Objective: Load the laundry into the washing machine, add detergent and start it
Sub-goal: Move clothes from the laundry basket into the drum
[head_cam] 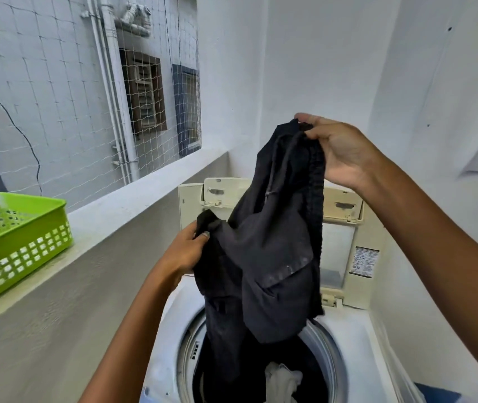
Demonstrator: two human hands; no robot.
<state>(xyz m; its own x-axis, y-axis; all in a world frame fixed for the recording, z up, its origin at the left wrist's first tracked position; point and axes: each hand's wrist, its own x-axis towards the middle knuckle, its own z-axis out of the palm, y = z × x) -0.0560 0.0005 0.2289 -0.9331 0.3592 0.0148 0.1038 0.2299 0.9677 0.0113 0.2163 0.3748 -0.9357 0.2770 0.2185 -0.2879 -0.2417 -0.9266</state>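
Observation:
A black pair of trousers (264, 251) hangs over the open drum of a white top-loading washing machine (345, 338). My right hand (336, 149) grips the waistband up high. My left hand (186, 251) pinches the other side of the cloth lower down, at the left. The trouser legs trail down into the drum (194, 353), where dark laundry and a white garment (282, 379) lie. The machine's cream lid (342, 205) stands folded upright at the back.
A green perforated plastic basket (13, 242) sits on the ledge (121, 210) to the left, below a netted opening. White walls close in behind and to the right of the machine. Something blue (441, 395) shows at the bottom right.

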